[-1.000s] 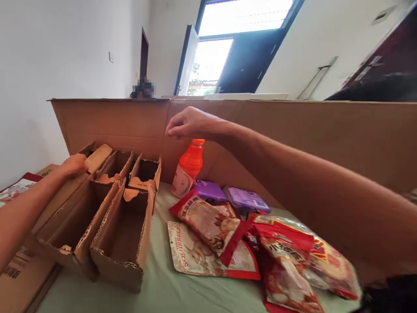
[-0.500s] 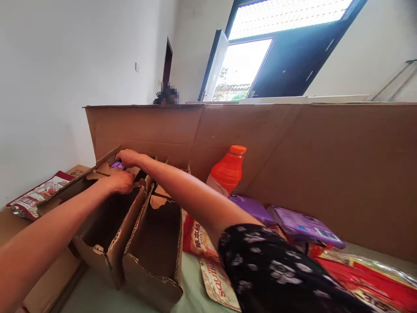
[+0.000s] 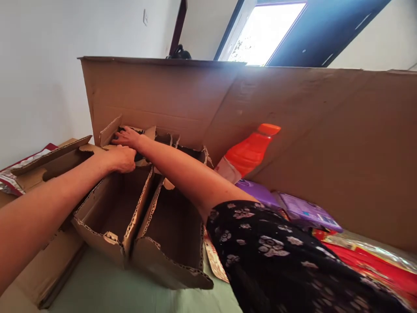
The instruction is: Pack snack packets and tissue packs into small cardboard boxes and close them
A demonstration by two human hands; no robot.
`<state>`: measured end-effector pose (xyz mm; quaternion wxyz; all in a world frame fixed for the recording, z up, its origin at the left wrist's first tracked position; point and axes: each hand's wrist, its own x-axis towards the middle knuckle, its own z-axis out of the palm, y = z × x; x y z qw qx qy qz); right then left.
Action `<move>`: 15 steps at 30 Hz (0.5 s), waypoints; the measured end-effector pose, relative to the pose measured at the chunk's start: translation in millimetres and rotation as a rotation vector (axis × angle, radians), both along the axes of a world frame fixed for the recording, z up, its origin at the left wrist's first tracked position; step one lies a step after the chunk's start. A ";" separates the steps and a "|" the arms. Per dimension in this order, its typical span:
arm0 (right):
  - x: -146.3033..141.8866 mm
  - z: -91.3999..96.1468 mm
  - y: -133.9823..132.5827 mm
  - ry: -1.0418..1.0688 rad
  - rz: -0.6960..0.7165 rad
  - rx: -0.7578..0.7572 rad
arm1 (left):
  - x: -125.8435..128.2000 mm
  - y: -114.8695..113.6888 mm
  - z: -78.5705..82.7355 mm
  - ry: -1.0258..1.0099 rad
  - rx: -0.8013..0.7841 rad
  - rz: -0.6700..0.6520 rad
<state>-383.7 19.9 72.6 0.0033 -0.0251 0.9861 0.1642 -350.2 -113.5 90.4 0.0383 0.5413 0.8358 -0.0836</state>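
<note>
A cut cardboard box with several open compartments lies on the green cover. My left hand is closed on the torn edge of a divider at its far end. My right hand reaches over into the farthest compartment, its fingers stretched out and lying flat on what is inside, which I cannot see. The sleeve of my right arm, black with a flower print, fills the lower right.
A tall cardboard wall stands behind everything. An orange bottle leans against it, with two purple packs and red snack bags to the right. Another snack bag lies far left. A person's head shows beyond the wall.
My right hand swung from above the bottle to the far compartment, carrying a small purple pack that no longer shows. My left hand shifted along the divider. The view moved closer and lower.
</note>
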 end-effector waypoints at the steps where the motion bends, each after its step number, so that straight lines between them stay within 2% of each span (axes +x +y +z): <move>1: 0.0 -0.1 0.4 -0.005 0.022 0.004 | 0.9 0.0 0.8 0.006 -0.012 -0.002; 6: 4.8 2.9 0.6 0.024 0.075 -0.002 | 6.1 -6.2 8.2 0.055 -0.044 -0.014; 9: 14.6 14.4 10.3 0.109 0.065 -0.026 | 8.4 -13.2 10.2 0.083 -0.027 -0.015; 13: 34.0 53.1 38.6 0.258 0.019 -0.058 | 9.5 -16.8 7.7 0.071 0.025 -0.016; 15: 46.3 78.7 53.7 0.399 -0.013 -0.153 | 8.8 -13.9 8.0 0.053 0.051 -0.013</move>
